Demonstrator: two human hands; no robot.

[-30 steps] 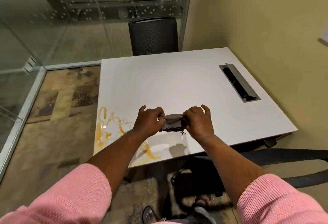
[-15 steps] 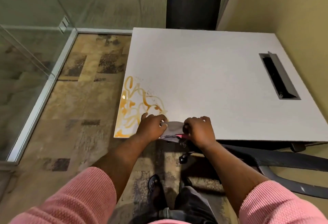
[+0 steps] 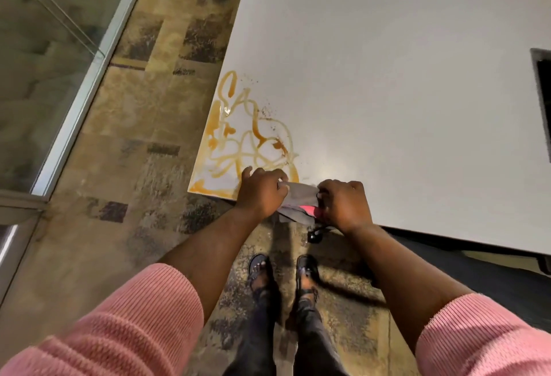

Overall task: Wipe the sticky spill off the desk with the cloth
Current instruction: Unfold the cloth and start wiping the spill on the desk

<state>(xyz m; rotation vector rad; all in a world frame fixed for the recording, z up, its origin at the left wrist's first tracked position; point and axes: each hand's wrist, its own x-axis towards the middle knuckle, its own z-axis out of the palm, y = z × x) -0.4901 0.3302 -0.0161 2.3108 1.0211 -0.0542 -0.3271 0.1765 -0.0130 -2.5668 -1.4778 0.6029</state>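
Note:
An orange-brown sticky spill [image 3: 247,143] loops across the near left corner of the white desk [image 3: 402,92]. A folded grey cloth [image 3: 298,201] with a pink patch is held over the desk's front edge, just right of the spill. My left hand [image 3: 262,192] grips the cloth's left end and my right hand [image 3: 343,204] grips its right end. Part of the cloth hangs below the desk edge, and my left hand's knuckles cover the spill's near right tip.
A dark cable slot [image 3: 542,101] is cut into the desk at the far right. A metal-framed glass partition [image 3: 74,98] runs along the left over patterned carpet. My feet [image 3: 283,274] stand below the desk's front edge, with a chair base [image 3: 477,268] to the right.
The view has tilted down and moved closer to the desk's near left corner. Both hands keep hold of the cloth, now nearer the spill at the front edge.

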